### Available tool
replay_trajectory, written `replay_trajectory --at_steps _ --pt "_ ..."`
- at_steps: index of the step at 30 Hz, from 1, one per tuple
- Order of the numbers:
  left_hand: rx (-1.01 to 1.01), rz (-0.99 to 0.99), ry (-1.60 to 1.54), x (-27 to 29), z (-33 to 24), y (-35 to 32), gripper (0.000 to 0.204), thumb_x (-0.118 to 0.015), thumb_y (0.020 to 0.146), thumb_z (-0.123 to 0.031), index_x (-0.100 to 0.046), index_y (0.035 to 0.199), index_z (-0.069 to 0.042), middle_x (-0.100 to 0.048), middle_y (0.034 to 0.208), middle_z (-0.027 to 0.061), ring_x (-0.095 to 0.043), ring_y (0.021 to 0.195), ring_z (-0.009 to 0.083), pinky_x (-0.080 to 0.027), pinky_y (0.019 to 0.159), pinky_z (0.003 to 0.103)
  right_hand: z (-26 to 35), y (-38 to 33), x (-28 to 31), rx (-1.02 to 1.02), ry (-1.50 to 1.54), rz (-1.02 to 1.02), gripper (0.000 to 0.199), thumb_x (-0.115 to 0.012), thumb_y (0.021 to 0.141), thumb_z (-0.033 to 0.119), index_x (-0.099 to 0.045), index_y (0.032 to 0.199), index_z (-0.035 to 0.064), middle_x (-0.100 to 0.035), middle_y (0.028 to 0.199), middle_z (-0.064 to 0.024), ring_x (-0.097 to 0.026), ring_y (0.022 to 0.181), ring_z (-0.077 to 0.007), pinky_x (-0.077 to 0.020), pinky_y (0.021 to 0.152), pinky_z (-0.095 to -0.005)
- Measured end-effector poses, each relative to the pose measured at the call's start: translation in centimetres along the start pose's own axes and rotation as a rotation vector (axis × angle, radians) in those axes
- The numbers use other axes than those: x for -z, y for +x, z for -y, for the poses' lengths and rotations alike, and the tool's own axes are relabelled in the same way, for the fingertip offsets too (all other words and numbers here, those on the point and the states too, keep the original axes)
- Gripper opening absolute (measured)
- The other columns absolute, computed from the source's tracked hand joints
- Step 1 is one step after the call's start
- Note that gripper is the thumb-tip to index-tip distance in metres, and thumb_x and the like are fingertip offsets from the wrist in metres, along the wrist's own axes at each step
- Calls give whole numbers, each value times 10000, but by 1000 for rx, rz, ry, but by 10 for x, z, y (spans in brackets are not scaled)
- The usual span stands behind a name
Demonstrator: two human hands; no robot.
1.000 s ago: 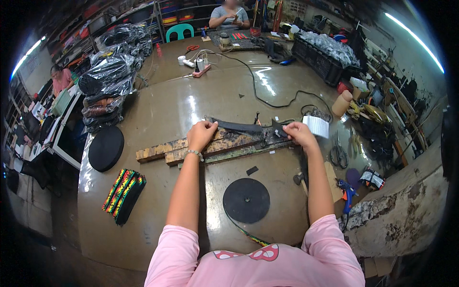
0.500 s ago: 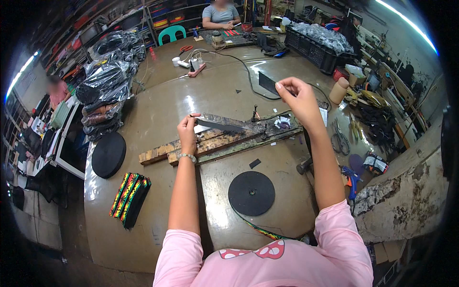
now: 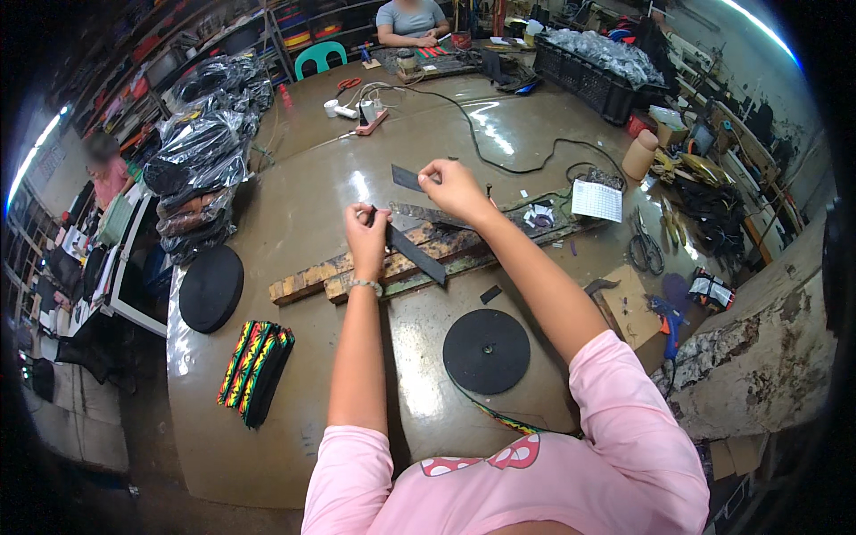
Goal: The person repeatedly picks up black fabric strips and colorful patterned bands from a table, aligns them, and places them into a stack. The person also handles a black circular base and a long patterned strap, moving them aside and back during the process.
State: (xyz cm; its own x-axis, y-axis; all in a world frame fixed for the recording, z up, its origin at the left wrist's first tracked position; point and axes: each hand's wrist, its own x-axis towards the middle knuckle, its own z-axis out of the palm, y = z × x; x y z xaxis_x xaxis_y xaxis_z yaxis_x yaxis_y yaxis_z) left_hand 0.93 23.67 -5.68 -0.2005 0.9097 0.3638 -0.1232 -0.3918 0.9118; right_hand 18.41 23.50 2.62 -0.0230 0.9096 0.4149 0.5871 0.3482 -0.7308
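My left hand is closed on a black strap, whose free end slants down to the right over the wooden beams. Just to its right and a little farther off, my right hand pinches another flat black strip, its end pointing left. Whether the two are parts of one piece I cannot tell. Nearer me lies a roll of black webbing, with a colourful patterned tail running from it. A small black scrap lies between roll and beams.
At left are another black roll and a bundle of patterned straps. Scissors, a blue glue gun and a hammer lie right. A cable crosses the table. A co-worker sits at the far side.
My right hand has come left and slightly nearer, close to my left hand, bringing its strip along. The left hand's strap now slants more steeply downward. The view has shifted a little.
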Motion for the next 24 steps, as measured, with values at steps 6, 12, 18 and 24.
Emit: replay_trajectory --at_steps 6,12,18,24 --pt "-125 -43 789 -9 2 -5 198 -536 781 -128 -580 947 -27 -623 887 185 -583 823 363 -461 730 423 -47 2 -37 -111 -66 32 265 -630 787 267 -670 894 27 -652 824 -188 -634 787 -311 -486 719 -390" --pt "-70 -36 927 -14 -3 -5 206 -535 786 -188 -579 931 -49 -604 922 164 -579 859 334 -460 745 409 -58 -5 -41 -150 -149 105 225 -621 778 257 -672 882 63 -653 869 -198 -625 865 -357 -485 783 -419" --pt "-37 -15 936 -17 -6 -5 210 -539 789 -232 -581 906 -62 -610 882 142 -592 835 322 -464 738 411 -59 -6 -40 -168 -168 130 217 -625 774 246 -679 880 65 -655 841 -198 -633 823 -356 -497 754 -415" --pt "127 -26 978 -21 -10 -3 295 -466 818 -187 -503 1076 -50 -643 912 203 -614 870 364 -458 759 455 -61 -11 -37 -137 -167 130 246 -659 756 260 -701 899 64 -658 795 -193 -646 774 -320 -497 734 -375"
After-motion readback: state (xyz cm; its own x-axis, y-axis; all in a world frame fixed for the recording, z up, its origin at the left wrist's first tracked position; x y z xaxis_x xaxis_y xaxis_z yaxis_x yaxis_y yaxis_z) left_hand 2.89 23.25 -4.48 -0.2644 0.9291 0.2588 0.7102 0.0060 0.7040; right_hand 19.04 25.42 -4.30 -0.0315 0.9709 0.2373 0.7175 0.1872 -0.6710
